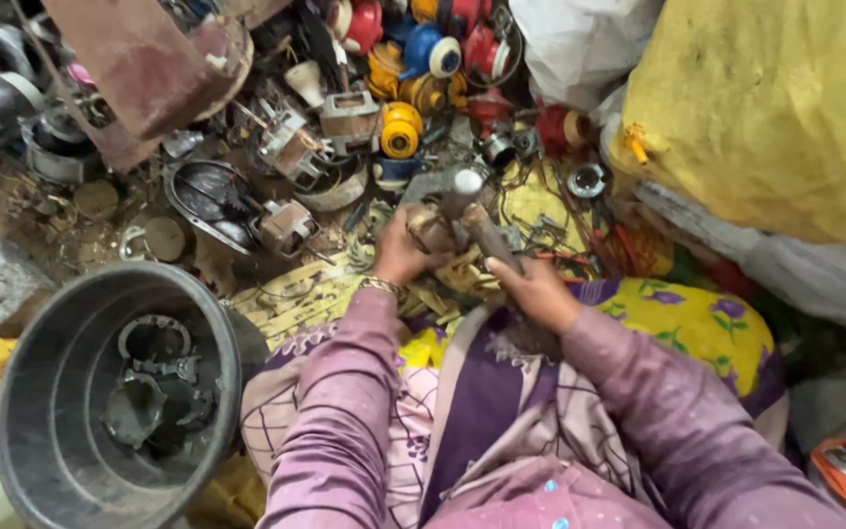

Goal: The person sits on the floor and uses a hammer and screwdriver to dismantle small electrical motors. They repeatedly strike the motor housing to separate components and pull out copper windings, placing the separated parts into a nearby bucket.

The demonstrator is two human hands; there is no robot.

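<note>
Both arms, in purple sleeves, reach forward over the lap, the left hand [401, 250] curled closed with a bangle at its wrist, the right hand [538, 291] clenched just beside it.

Right hand: [536, 291] wrapped around the wooden handle of a steel-headed hammer [464, 196], its head above both hands.
Left hand: [400, 253] gripping a dirty brown metal part [432, 228], just beside the hammer head.
Left of the left hand: large dark grey plastic tub [56, 362] holding metal rings.
Beyond the hands: heap of red, yellow and blue motor parts [413, 69].
Right of the right hand: bulging yellow sack [775, 108].
</note>
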